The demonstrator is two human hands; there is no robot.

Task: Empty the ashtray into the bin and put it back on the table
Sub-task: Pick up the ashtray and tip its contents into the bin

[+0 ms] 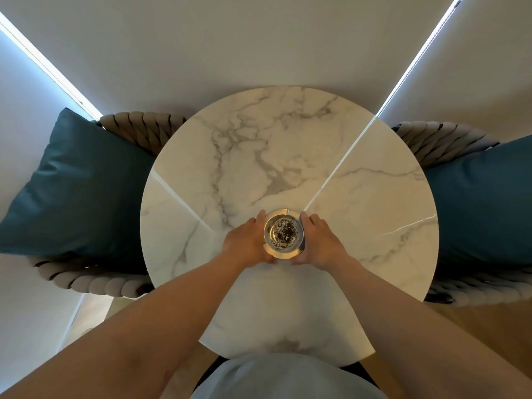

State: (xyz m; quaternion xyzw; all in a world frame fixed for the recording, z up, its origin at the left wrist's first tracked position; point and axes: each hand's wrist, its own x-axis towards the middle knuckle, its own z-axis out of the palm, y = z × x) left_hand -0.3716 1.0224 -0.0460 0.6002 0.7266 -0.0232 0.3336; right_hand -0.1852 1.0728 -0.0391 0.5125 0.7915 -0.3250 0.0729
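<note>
Left hand (248,243) and right hand (320,240) cup ashtray (283,233) sides; we see it upright on tabletop (288,156), round, ash inside, fingertips perhaps hidden.

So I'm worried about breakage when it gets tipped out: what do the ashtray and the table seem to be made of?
The ashtray looks like thick clear glass: see-through rim, bright glints. The table looks like polished marble or a marble-look slab: white with grey veins, glossy reflections. Which one, I cannot tell.

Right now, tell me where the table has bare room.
The table is bare everywhere except near its middle, where both hands, left and right, cup the ashtray. Widest free patch: the far half, between the two cushioned chairs.
</note>
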